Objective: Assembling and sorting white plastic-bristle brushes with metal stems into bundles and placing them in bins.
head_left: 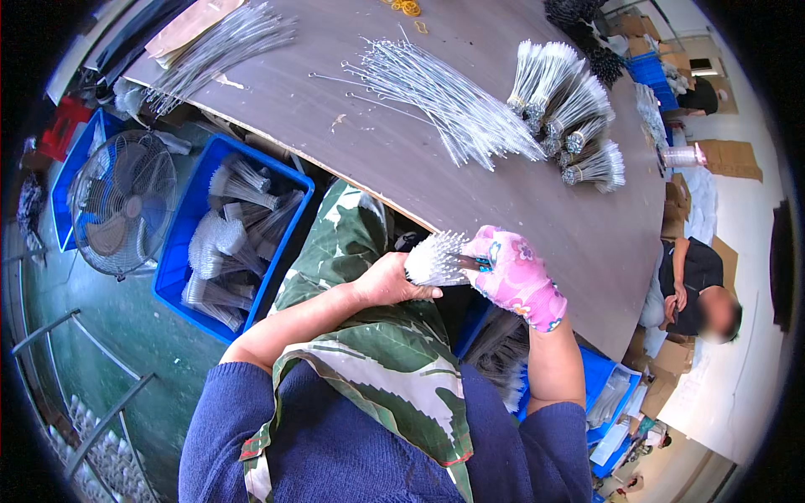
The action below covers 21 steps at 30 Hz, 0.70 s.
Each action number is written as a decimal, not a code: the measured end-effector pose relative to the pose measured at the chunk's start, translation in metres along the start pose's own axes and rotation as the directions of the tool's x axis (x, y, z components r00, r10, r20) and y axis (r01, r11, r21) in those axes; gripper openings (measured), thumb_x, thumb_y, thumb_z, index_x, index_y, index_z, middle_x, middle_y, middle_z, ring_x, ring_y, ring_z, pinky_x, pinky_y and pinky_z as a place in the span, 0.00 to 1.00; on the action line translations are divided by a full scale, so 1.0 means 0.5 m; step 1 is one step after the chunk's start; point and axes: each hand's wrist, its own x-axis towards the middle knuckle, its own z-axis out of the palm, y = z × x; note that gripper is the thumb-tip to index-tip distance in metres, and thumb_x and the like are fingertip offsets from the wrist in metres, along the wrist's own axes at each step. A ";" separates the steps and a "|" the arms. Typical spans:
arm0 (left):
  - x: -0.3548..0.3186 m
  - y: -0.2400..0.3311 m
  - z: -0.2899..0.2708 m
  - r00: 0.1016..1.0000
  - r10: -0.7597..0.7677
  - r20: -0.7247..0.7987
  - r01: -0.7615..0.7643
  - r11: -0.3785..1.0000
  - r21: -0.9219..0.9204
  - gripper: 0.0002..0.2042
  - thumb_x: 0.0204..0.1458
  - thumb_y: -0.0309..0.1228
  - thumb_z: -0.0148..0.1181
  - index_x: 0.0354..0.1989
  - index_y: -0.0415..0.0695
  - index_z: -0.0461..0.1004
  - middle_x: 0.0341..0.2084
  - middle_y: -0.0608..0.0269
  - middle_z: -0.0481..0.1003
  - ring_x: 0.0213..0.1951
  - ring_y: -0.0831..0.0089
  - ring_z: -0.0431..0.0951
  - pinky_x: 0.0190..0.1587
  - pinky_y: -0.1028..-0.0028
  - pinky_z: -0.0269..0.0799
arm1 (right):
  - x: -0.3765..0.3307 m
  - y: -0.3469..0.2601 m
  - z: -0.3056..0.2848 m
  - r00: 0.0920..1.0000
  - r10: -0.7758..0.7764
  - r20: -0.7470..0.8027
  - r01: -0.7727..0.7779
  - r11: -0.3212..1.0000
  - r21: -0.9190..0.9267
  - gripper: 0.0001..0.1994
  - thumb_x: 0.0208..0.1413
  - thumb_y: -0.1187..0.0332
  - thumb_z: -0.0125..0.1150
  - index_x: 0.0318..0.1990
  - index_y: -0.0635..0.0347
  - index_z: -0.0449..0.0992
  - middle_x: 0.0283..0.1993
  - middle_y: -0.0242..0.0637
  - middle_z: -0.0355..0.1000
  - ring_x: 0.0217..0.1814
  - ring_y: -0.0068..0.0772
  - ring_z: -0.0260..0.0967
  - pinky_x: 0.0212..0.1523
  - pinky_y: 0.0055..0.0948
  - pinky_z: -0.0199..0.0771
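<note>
Gripping a thick bundle of thin silver wire brushes with white, dotted tips (436, 260), I have both hands on it over my lap, just beside the near edge of the table. My bare left hand (392, 279) is clamped around the white tip end, thumb stretched along the lower side. My right hand (513, 275), in a pink glove with a flower print, is closed on the other end; something small and dark shows at its fingers, and I cannot tell what it is.

Ahead of me, on the wide brown-grey tabletop (579, 243), lies a loose spread of long silver wires with looped ends (444, 101). Touching its right end is a cluster of tied bundles with white tips (570, 109). Another spread of loose wires (226, 50) lies at the table's far left, and yellow rubber bands (407, 7) sit near the top.

To my left stands a deep blue plastic bin (198, 189) holding more bundles, with a round caged fan (122, 201) beside it. By my right forearm, a second blue bin (474, 327) holds grey wire brushes. A green-and-white camouflage apron (411, 377) covers my lap. Well off to the right is a person in a dark top (700, 264).
</note>
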 end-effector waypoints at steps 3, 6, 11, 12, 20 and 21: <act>0.003 -0.013 0.001 0.996 0.092 0.005 -0.091 0.991 -0.096 0.28 0.40 0.43 0.69 0.47 0.40 0.69 0.37 0.54 0.75 0.42 0.64 0.75 0.47 0.69 0.68 | -0.001 0.018 0.032 0.997 0.010 -0.078 0.001 0.990 0.143 0.12 0.36 0.79 0.59 0.34 0.62 0.74 0.31 0.42 0.68 0.33 0.44 0.69 0.34 0.34 0.68; 0.010 -0.029 0.016 0.977 0.200 -0.073 -0.211 0.955 -0.209 0.33 0.40 0.44 0.68 0.53 0.41 0.64 0.44 0.53 0.72 0.46 0.65 0.72 0.51 0.69 0.65 | -0.016 0.020 0.069 0.954 -0.080 -0.288 0.145 0.967 0.211 0.07 0.38 0.80 0.57 0.28 0.64 0.71 0.27 0.38 0.64 0.30 0.36 0.66 0.31 0.29 0.66; 0.024 -0.010 -0.006 0.991 0.091 0.100 -0.084 0.994 -0.075 0.35 0.42 0.46 0.66 0.56 0.42 0.61 0.47 0.51 0.70 0.49 0.60 0.70 0.53 0.68 0.64 | -0.024 0.025 0.066 0.870 0.004 -0.493 0.183 0.926 0.330 0.06 0.41 0.81 0.56 0.29 0.61 0.69 0.28 0.36 0.63 0.28 0.31 0.66 0.29 0.26 0.67; 0.026 -0.008 -0.008 0.989 0.103 0.110 -0.103 0.995 -0.007 0.34 0.42 0.47 0.65 0.56 0.42 0.61 0.47 0.50 0.70 0.50 0.58 0.70 0.53 0.67 0.63 | -0.027 0.017 0.050 0.847 0.101 -0.522 0.180 0.869 0.461 0.05 0.45 0.81 0.54 0.29 0.60 0.68 0.28 0.33 0.63 0.27 0.26 0.65 0.27 0.24 0.67; 0.013 -0.020 -0.007 0.996 0.090 -0.025 -0.091 0.996 -0.015 0.35 0.41 0.45 0.67 0.55 0.39 0.61 0.48 0.49 0.68 0.52 0.57 0.67 0.55 0.66 0.62 | 0.000 0.068 -0.124 0.408 0.503 -0.762 0.200 0.765 0.612 0.04 0.50 0.74 0.59 0.28 0.56 0.69 0.22 0.23 0.62 0.21 0.11 0.56 0.20 0.13 0.54; 0.010 -0.017 -0.010 0.996 0.087 -0.025 -0.087 0.996 -0.015 0.35 0.41 0.45 0.67 0.55 0.39 0.61 0.48 0.49 0.68 0.52 0.57 0.67 0.55 0.66 0.62 | 0.005 0.061 -0.142 0.355 0.599 -0.717 0.310 0.649 0.695 0.04 0.50 0.73 0.59 0.29 0.57 0.70 0.20 0.24 0.62 0.19 0.12 0.56 0.17 0.14 0.54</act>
